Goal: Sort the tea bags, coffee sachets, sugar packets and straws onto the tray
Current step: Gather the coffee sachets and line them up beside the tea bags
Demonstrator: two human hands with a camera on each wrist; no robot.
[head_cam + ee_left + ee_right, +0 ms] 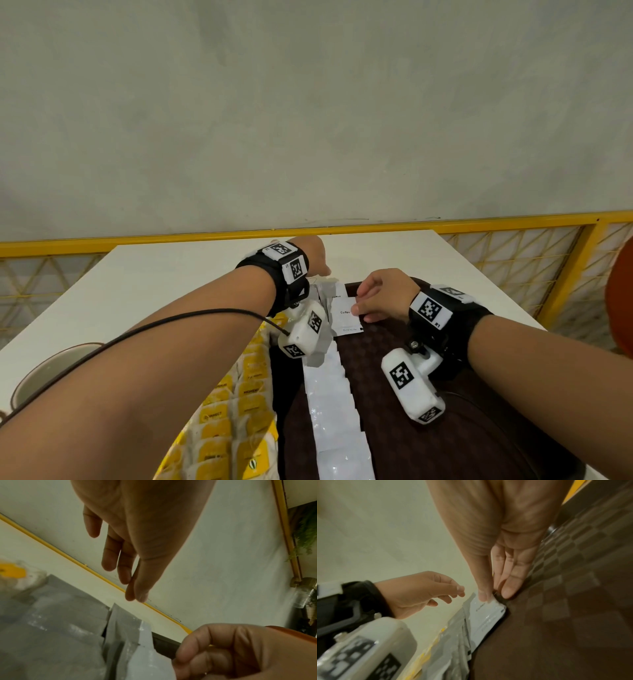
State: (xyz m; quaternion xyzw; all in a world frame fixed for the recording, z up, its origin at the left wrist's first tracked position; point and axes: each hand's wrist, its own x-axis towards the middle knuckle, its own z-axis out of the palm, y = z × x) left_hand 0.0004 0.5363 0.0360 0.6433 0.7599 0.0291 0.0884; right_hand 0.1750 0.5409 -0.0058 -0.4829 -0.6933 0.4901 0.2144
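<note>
A dark brown checkered tray (373,353) (556,615) lies on the white table (164,277). A row of overlapping white coffee sachets (337,414) runs down its left side. At the row's far end my right hand (359,306) (494,595) pinches the edge of a white coffee sachet (344,320) (485,616) between thumb and fingers, low over the tray. Yellow-tagged tea bags (239,407) lie in rows left of the tray. My left hand (317,258) (126,574) hovers just beyond the sachets with relaxed fingers, holding nothing.
A round cup (44,373) stands at the table's near left. A yellow railing (513,222) and a grey wall run behind the table. An orange object (620,301) shows at the right edge. The tray's right half is bare.
</note>
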